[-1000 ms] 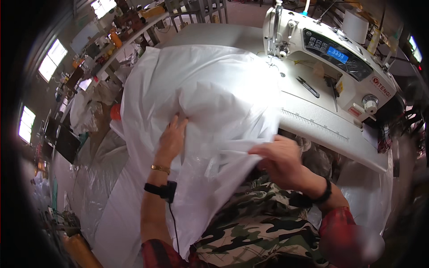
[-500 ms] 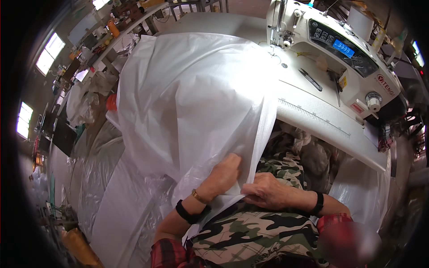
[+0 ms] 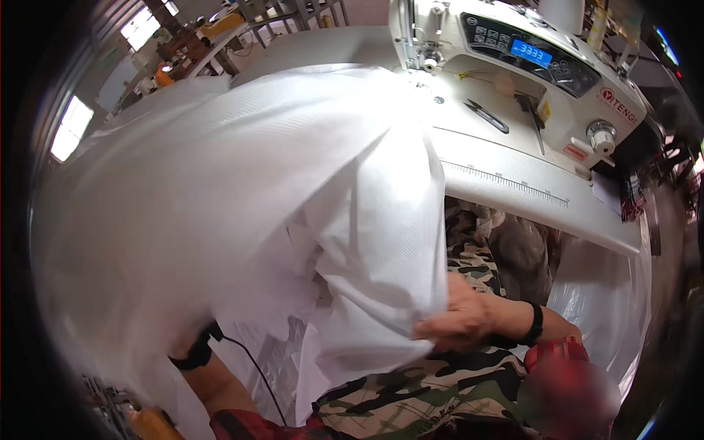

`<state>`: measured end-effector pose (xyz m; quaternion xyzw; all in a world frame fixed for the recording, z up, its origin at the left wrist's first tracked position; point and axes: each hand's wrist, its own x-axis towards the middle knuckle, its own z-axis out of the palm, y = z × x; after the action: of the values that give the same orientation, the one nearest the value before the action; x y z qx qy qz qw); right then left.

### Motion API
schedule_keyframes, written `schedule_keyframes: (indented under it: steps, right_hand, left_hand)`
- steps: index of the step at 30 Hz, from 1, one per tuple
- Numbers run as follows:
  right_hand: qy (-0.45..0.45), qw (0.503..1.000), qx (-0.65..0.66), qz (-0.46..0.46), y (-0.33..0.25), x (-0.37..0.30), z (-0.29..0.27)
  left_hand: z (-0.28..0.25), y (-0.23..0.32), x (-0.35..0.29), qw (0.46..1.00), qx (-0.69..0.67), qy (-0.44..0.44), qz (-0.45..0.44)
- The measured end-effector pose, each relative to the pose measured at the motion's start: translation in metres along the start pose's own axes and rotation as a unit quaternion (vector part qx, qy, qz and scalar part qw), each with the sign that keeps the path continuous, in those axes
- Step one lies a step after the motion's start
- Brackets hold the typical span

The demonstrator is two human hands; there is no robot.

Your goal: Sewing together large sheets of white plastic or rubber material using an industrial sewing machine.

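A large white sheet of woven-looking cloth (image 3: 378,235) runs from under the needle area of a white sewing machine (image 3: 440,44) down to my lap and far out to the left. My right hand (image 3: 458,315) is closed on its near right edge, with the fingers folded around the cloth. At the lower left, my left hand (image 3: 189,331) is blurred by motion and mostly covered by the lifted sheet, so its fingers do not show. A camouflage-patterned apron (image 3: 418,389) lies under the cloth's near edge.
Thread snips (image 3: 488,117) and a thin dark-handled tool (image 3: 533,125) lie on the machine bed. A ruler strip (image 3: 506,182) follows the table's front edge. A black cable (image 3: 257,367) hangs by my left forearm. Clear plastic (image 3: 598,293) hangs at the right.
My left hand has swung out to the left and down, sweeping the sheet across the left side. My right hand still grips the edge, slightly further right. The whole view has shifted.
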<state>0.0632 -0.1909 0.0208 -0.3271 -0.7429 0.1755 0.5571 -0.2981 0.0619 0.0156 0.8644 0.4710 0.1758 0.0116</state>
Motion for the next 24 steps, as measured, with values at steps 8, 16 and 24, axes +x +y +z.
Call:
schedule_keyframes:
  steps: [8,16,24]
  right_hand:
    - [-0.132,0.988,0.0,0.08,0.005,-0.011,0.011]
    - [-0.134,0.984,0.004,0.118,-0.004,0.005,0.012]
    - [-0.147,0.982,0.006,0.117,-0.003,0.013,0.013]
  left_hand:
    - [0.024,0.029,-0.05,0.986,0.02,-0.164,0.013]
    - [0.077,0.044,-0.056,0.979,-0.02,-0.197,0.04]
    - [0.056,0.075,-0.031,0.949,0.054,-0.254,0.177]
